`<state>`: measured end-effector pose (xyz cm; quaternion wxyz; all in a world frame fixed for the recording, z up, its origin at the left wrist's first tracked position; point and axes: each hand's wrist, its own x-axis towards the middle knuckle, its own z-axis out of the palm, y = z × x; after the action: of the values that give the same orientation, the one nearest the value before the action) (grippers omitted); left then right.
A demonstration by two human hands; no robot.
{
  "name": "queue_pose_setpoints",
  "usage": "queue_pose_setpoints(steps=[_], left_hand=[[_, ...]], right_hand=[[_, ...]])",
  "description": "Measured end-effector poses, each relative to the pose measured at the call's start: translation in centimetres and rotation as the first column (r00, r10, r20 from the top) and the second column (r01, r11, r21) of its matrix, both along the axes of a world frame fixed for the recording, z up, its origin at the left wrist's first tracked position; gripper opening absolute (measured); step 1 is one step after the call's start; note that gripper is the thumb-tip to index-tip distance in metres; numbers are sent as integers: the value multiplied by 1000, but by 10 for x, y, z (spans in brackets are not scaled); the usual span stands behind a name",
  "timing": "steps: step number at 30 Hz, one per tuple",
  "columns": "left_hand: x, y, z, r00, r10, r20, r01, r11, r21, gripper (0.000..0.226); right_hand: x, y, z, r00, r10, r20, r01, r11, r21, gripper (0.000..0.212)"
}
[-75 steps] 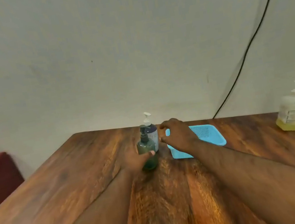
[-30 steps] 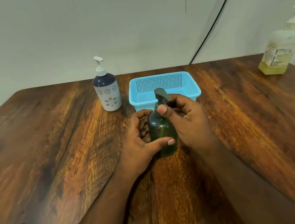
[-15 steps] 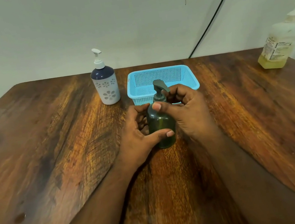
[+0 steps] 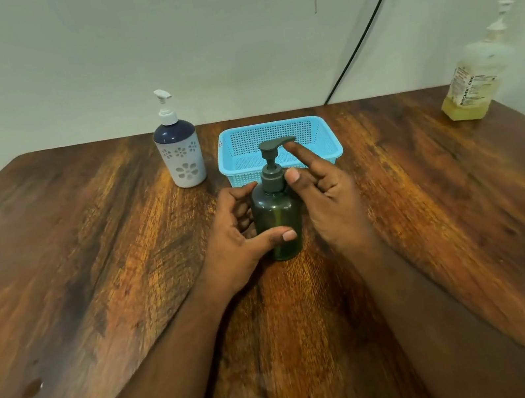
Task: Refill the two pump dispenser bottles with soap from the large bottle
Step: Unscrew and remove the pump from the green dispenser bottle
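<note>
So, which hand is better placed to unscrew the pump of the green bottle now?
The right hand: its fingers sit at the pump collar, while the left hand grips the green bottle.

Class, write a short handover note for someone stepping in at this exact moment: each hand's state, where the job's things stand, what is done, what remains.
Left hand: wrapped around the dark green plastic pump bottle, steadying it upright on the brown wooden table.
Right hand: open, thumb at the grey pump collar, holding nothing.
The white-and-navy flowered pump bottle stands left of the blue perforated plastic basket, pump on.
The large clear bottle of yellow soap stands at the far right, untouched.
Done: green bottle positioned.
Left: remove both pumps, pour soap into each, refit pumps.
</note>
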<state>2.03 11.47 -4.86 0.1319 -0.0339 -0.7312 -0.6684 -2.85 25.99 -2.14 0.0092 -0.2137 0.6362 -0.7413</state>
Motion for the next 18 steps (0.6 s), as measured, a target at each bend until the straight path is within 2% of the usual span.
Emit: queue_pose_setpoints(steps=[3,9,12,15,18], left_hand=[[-1,-2,0,1000,-8,12,8,1000,-4,77],[-3,-5,-3,1000,-19,21,19,1000,9,82],[-4,-4,-2,999,-25,27,25,1000,12,78],[-4,-4,0,999,-29,27,29,999,18,77],[-4,-4,0,999,-35,32,35,999,13,77]], right_hand=[[0,-2,-3,1000,-7,23,7,1000,-22,61],[-3,0,-4,1000,-27,3,27,999,-27,31],[-2,-2,-4,999,-41,-16,41,999,-6,34],[-3,-3,-4,997,-70,-37,70,998,6,24],[-3,-2,-3,998,-61,-33,61,998,-8,25]])
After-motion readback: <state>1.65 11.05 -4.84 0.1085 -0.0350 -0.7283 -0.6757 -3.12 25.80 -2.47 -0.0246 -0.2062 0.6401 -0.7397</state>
